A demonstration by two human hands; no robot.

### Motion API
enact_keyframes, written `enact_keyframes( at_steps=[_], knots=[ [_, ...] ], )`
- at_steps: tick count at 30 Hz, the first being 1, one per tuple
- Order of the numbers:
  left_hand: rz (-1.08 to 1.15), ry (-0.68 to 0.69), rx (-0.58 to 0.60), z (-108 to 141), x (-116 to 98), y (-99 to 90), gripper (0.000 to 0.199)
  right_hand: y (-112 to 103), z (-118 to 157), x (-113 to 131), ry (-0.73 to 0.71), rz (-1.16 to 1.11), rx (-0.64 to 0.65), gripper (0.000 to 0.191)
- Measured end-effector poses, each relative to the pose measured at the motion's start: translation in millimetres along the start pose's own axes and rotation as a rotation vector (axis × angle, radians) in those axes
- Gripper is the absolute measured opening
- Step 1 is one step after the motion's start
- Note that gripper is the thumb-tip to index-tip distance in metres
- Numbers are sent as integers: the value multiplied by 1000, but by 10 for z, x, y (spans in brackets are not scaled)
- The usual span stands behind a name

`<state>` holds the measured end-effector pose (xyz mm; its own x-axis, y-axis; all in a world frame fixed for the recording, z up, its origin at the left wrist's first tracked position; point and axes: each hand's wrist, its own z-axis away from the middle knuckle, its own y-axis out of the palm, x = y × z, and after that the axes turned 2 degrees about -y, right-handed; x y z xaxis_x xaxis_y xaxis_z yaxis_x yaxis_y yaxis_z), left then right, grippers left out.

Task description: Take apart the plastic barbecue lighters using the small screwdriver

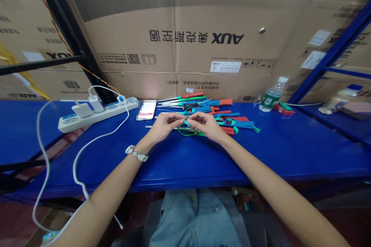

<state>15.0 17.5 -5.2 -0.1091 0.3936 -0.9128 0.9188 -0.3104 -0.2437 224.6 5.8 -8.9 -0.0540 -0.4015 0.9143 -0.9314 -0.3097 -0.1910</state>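
Pinching a small green piece (186,122) between them, the left hand (167,124) and right hand (205,124) meet tip to tip above the near side of a heap of tools (240,124), near the middle of the blue table (275,150). The tools — red, blue and green handles, some with thin metal shafts — lie flat and overlap, reaching past the right hand. Just left of the heap's far part lies a phone (147,110), its screen partly blurred out. Farther left, a white power strip (68,124) runs at a slant with chargers (83,109) plugged in, and a white cable (75,162) loops down past the near edge. At the far right stand a bottle (269,99) with a green label and, beside it, a red box (283,110). Tall cardboard (203,11) printed AUX — its lettering upside down — closes off the far side, between a black post (69,19) at left and a blue post (327,56) at right. Jeans (197,220) show below the near edge, and a watch (136,153) circles the left wrist.
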Motion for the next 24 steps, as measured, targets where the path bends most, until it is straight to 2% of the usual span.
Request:
enact_keyframes(
  at_steps=[5, 15, 21, 24],
  knots=[
    [21, -4, 9, 1, -4, -11, 22, 14, 15, -12, 23, -29, -5, 41],
    [-54, 34, 27, 7, 34, -32, 20, 57, 91, 90, -205, 391, -71, 17],
    [-475, 329, 18, 39, -55, -76, 12, 90, 94, 42, -228, 497, -60, 17],
    [-569, 364, 63, 45, -64, -115, 13, 93, 105, 43, -223, 487, -19, 17]
  ],
)
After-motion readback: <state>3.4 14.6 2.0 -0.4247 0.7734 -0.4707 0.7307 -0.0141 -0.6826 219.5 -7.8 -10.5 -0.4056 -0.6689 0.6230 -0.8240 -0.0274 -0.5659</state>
